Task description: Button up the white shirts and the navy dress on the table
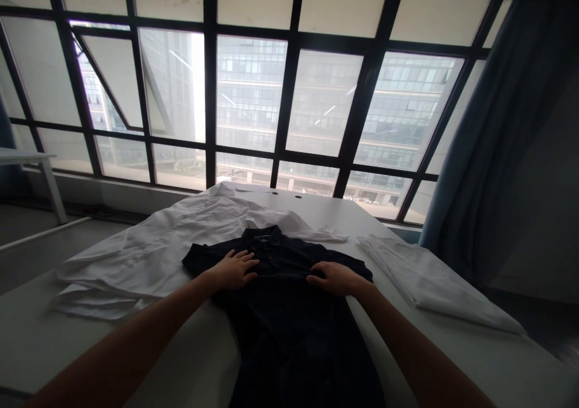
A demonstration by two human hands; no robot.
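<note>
Dark shirt (289,314), one, under two hands (233,270) (335,278)

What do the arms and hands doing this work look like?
They are a person's: the left hand and right hand wear no gloves. The left forearm and right forearm show no sleeves, watch, cables or markings.

Daylight enters through the windows (251,94) across the upper frame, with hazy glare. Foreground dim; the dark shirt (289,317) loses detail, lower centre.
</note>
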